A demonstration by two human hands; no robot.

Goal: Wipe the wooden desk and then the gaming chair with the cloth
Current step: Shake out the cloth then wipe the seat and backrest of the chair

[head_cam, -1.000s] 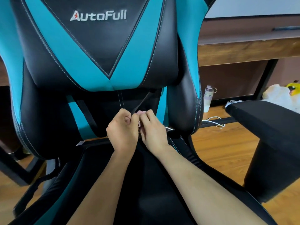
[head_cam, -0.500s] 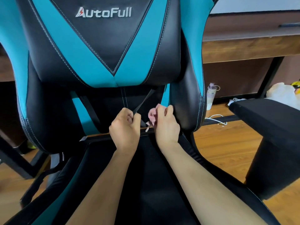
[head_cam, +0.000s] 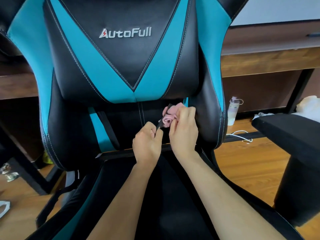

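Pink cloth sits bunched in the right hand, whose fingers curl round it and press it against a thin black strap, so the fabric wraps the strap rather than brushing only one face. The left hand pinches the same strap lower down between thumb and curled fingers, apparently to pull it taut and clear of the backrest so the cloth can run along it. The strap rises toward the underside of the lumbar cushion, which it seems to tie onto the gaming chair. Both forearms reach over the black seat. By the look of it, the work is now on the chair's small parts. Behind the chair stands the wooden desk, with a bottle on the floor beneath it and an armrest off to the right
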